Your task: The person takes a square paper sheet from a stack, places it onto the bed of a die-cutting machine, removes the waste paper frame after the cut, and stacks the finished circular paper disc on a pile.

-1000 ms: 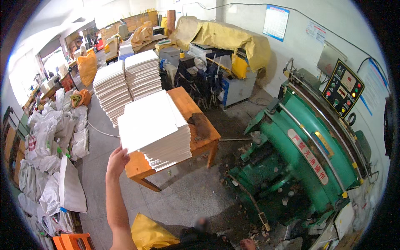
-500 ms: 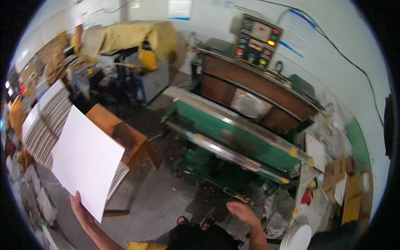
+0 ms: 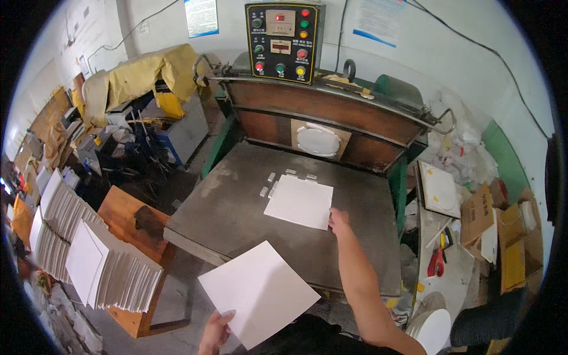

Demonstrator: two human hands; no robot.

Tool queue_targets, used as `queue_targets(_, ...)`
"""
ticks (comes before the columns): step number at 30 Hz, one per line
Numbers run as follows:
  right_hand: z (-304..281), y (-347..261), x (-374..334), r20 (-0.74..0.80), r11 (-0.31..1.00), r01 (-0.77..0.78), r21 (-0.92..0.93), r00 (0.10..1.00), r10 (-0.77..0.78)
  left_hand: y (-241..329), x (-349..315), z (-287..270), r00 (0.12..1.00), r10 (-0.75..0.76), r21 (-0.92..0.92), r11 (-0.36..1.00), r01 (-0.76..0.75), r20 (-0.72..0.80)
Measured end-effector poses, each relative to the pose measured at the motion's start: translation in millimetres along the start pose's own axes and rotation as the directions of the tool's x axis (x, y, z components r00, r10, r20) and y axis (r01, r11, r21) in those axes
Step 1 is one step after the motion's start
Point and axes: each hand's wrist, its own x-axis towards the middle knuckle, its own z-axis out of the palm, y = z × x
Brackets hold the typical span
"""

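Observation:
My left hand pinches the lower left edge of a white square sheet of card, held in front of the press bed at the bottom of the view. Out over the bed, my right hand has its fingers closed at the right corner of another white card. That card lies on the dark grey bed, by several small pale blocks along its far and left edges. Behind it, the upright brown platen of the press carries a board with a white oval form.
Stacks of white card rest on a wooden stool to the left. A control panel stands above the press. Red-handled scissors lie on the right side table, near a stack of round white pieces.
The press has opened, its bed now showing flat. A card has come from the stacks in my left hand to the front. My right hand has reached from low down onto the bed's card.

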Motion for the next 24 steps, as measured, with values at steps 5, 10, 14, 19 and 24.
queue_targets(5, 19.7, -13.9, 27.4, 0.335, 0.949, -0.302, 0.095, 0.907, 0.255, -15.6, 7.0, 38.1, 0.998, -0.033, -0.047, 0.998, 0.03, -0.059)
queue_targets(10, -25.2, -32.6, 89.6, 0.551, 0.942, -0.288, 0.173, 0.821, 0.149, -18.9, 58.5, 85.4, 0.958, -0.122, -0.147, 0.976, 0.163, 0.259)
queue_targets(14, -57.6, -65.2, 17.2, 0.542, 0.912, -0.115, 0.394, 0.83, -0.13, -32.1, 133.4, 157.6, 0.971, 0.059, -0.164, 0.986, -0.021, 0.233)
queue_targets(19, -220.8, -75.4, -54.7, 0.178, 0.866, 0.124, 0.484, 0.955, -0.236, -19.6, 284.4, 267.1, 0.973, 0.051, -0.218, 0.976, -0.001, 0.226)
queue_targets(24, -307.8, -33.7, -146.9, 0.028, 0.864, 0.234, 0.447, 0.961, -0.275, -14.6, 338.4, 279.5, 0.971, 0.05, -0.229, 0.973, 0.005, 0.235)
